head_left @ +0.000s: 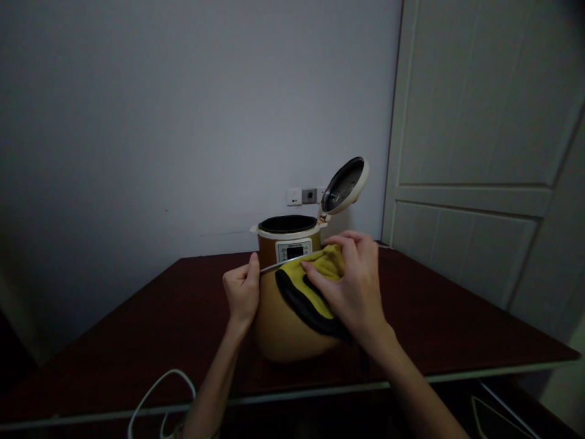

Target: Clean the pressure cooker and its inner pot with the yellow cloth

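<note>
A tan inner pot [287, 326] is tilted above the front of the table, with its base toward me and its mouth turned away. My left hand [243, 288] grips the left side of its rim, thumb up. My right hand [356, 283] pinches a yellow-green cloth [322, 265] with a black border, which drapes over the rim and the right part of the outer wall. The pot's inside is hidden from me. Right behind it stands a brown and cream rice cooker [267, 247], its lid [350, 186] raised and its control panel partly covered.
The dark red table [196, 323] has a pale front edge. Wall sockets [295, 196] sit behind the cooker. A white cable [158, 381] loops at the front left, beside my left forearm. A white panelled door [470, 231] stands at the right.
</note>
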`<state>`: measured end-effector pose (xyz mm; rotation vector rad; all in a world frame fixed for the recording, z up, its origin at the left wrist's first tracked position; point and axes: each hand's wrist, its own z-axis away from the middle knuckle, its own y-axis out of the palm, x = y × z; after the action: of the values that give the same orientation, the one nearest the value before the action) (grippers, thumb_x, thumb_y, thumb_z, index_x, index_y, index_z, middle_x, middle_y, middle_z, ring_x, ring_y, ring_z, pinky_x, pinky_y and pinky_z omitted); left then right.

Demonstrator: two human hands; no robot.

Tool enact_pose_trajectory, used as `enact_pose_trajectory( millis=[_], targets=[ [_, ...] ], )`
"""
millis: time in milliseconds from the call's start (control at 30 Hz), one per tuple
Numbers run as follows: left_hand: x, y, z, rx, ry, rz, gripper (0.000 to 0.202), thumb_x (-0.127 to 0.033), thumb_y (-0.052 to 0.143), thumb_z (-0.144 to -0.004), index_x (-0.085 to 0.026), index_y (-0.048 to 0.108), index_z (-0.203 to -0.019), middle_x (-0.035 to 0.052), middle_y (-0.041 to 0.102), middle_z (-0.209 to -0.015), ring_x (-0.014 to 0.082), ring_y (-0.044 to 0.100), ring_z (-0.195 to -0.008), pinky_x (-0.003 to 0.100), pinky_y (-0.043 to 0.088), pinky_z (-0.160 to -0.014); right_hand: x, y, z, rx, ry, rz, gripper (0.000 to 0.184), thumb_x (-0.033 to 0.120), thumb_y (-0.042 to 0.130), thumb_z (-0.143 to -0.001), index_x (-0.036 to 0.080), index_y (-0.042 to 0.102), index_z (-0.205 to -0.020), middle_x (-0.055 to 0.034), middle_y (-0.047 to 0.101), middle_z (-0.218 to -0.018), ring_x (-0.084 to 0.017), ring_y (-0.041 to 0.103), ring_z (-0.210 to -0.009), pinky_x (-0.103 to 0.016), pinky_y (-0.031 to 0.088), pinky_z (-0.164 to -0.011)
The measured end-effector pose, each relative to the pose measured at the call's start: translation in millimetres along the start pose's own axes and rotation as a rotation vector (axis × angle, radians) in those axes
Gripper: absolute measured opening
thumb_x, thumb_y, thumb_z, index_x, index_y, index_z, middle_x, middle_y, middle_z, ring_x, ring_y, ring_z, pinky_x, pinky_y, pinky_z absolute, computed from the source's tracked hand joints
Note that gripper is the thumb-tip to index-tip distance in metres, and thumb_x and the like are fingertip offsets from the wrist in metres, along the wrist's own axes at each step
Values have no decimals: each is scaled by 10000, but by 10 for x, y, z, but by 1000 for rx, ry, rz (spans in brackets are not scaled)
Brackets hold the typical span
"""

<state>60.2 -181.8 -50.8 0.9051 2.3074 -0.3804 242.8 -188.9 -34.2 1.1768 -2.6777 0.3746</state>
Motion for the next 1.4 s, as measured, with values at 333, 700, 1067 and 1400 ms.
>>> enact_pose_trajectory(
  millis=[333, 700, 1067, 1400],
  targets=[
    [134, -7, 10, -111, -50, 78, 491, -434, 501, -777, -206, 226, -441, -53, 198, -456, 57, 175, -433, 228, 146, -404, 385, 63, 597, 195, -314, 52, 437, 362, 565, -851, 117, 545, -1213, -167, 470, -1369, -313, 373, -1301, -512, 272, -1055],
    [297, -19, 11, -123, 79, 80, 518, -401, 518, -805, -197, 215, -436, -55, 200, -456, 53, 186, -426, 230, 152, -411, -339, 211, 554, 103, -110, -353, 369, 206, 586, -839, 297, 600, -1196, -40, 482, -1379, -251, 388, -1307, -518, 290, -1069],
    [413, 6, -12, -145, 1, 110, 520, -435, 552, -763, -194, 266, -402, -63, 212, -439, 57, 206, -422, 227, 179, -414, -814, 381, 437, 113, 535, -819, 384, 410, 625, -794, 254, 651, -1144, -36, 584, -1267, -236, 488, -1232, -436, 298, -1094],
    [472, -31, 5, -192, -84, 168, 513, -466, 588, -718, -195, 309, -383, -66, 255, -416, 62, 246, -404, 225, 226, -413, -1076, 645, 466, 187, 968, -1074, 477, 510, 691, -684, 234, 684, -1073, -23, 627, -1203, -239, 541, -1175, -385, 398, -1030]
  ],
)
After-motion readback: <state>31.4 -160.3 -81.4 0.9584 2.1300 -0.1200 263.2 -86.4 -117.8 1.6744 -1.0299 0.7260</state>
